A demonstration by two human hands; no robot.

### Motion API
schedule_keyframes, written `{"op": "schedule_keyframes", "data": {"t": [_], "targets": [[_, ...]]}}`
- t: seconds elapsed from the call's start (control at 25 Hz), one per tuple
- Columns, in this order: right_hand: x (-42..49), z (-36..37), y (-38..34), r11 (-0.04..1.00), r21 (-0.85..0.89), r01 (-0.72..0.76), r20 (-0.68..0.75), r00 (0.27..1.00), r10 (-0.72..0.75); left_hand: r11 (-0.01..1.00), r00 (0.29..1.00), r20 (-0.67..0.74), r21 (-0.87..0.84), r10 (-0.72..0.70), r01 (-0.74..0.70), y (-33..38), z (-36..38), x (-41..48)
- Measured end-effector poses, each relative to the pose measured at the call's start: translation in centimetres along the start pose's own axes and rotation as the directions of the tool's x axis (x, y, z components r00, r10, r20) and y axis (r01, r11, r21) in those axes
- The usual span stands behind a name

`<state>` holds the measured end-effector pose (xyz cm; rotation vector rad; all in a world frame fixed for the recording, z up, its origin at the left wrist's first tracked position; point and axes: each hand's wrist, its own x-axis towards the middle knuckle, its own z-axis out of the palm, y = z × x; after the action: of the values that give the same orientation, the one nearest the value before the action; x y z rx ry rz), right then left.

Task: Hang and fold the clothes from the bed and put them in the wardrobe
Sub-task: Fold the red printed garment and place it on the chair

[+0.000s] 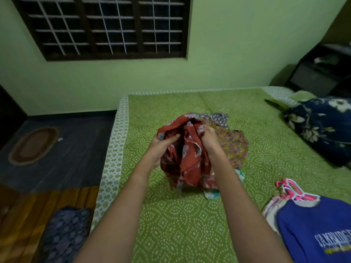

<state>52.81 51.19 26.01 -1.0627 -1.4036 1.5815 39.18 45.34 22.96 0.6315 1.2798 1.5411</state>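
Seen from the head camera, the left hand (161, 147) is gripping the left side of a bunched red floral garment (190, 160), fingers curled round the cloth. The right hand (208, 137) is clenching its top fold. The garment is being held up over the middle of the green bed (171, 224), just in front of a pile of other clothes (234, 145).

Red floral garment (190, 158), bunched, lifted over green bed (180, 224)

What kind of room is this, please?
Most likely a home bedroom: a bed with a green cover, dark floral bedding at its right, and a barred window behind.
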Motion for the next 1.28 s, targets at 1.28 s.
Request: {"op": "schedule_keyframes", "data": {"t": [1.28], "targets": [[-4.5, 4.9, -11.9, 0.571, 0.78, -0.256, 0.301, 0.953, 0.016, 0.532, 0.724, -0.093, 0.743, 0.683, -0.407, 5.0, -1.9, -6.6]]}}
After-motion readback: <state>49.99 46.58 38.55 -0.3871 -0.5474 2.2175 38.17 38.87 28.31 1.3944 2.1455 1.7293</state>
